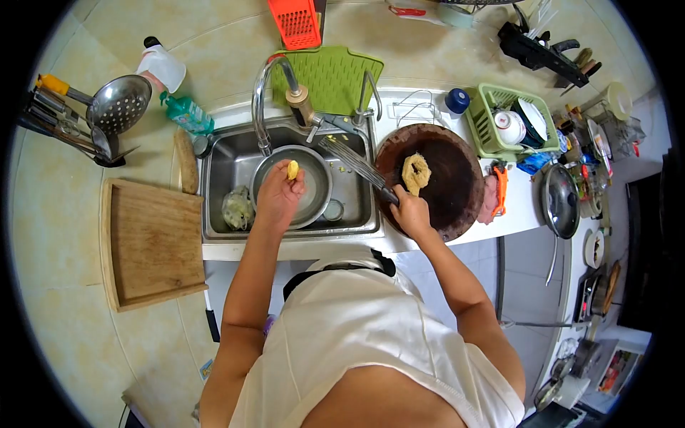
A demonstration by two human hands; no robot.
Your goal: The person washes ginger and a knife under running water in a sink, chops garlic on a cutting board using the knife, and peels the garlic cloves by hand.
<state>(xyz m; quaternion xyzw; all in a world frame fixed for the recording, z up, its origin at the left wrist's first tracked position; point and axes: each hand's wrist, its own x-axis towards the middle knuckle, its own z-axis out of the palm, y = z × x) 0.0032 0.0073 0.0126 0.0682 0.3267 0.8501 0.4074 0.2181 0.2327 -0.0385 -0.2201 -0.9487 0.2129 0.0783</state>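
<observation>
My left hand [280, 196] is over the metal bowl [318, 202] in the sink, its fingertips closed on a small yellow piece [292, 170]. My right hand [412, 212] is wrapped round the dark handle of a knife [357, 162], whose grey blade points up and left over the sink's right side. Beneath the right hand and just beyond it is a round dark wooden board [457, 185]. A tan ring-shaped scrubber [416, 174] lies on that board, close to the right fingers. The faucet [261, 107] arches over the bowl.
A bagged item [237, 208] and a small round lid [333, 210] lie in the sink [221, 157]. Left stands a wooden tray [153, 246]. Behind are a green drying mat [321, 75] and a green soap bottle [187, 114]. Right are a dish basket [487, 128] and an orange-handled tool [501, 189].
</observation>
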